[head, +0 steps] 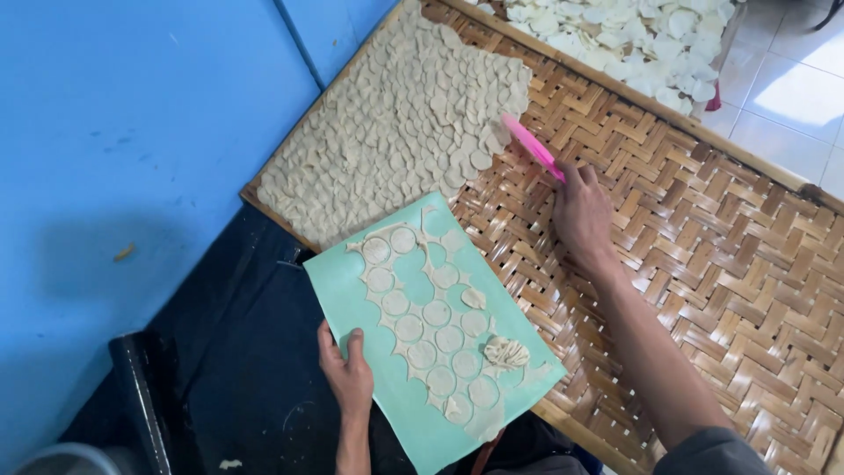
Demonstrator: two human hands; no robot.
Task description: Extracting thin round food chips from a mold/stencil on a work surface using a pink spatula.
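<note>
My left hand point(347, 372) grips the near left edge of a mint-green sheet point(352, 299). A thin layer of pale dough point(431, 325) lies on the sheet, cut into several round discs, with a crumpled scrap point(505, 352) near its right edge. My right hand point(582, 211) reaches out over a woven bamboo tray point(703, 246) and holds a pink flat scraper point(530, 145). The scraper's tip touches the edge of a dense spread of small dough discs point(396, 132) that covers the tray's left part.
A second tray with whiter discs point(615, 31) lies beyond, at the top. A blue wall point(132, 132) rises on the left. Dark cloth point(237, 334) lies under the sheet, with a black bar point(141, 396) at the lower left. White floor tiles point(791, 97) show at the top right.
</note>
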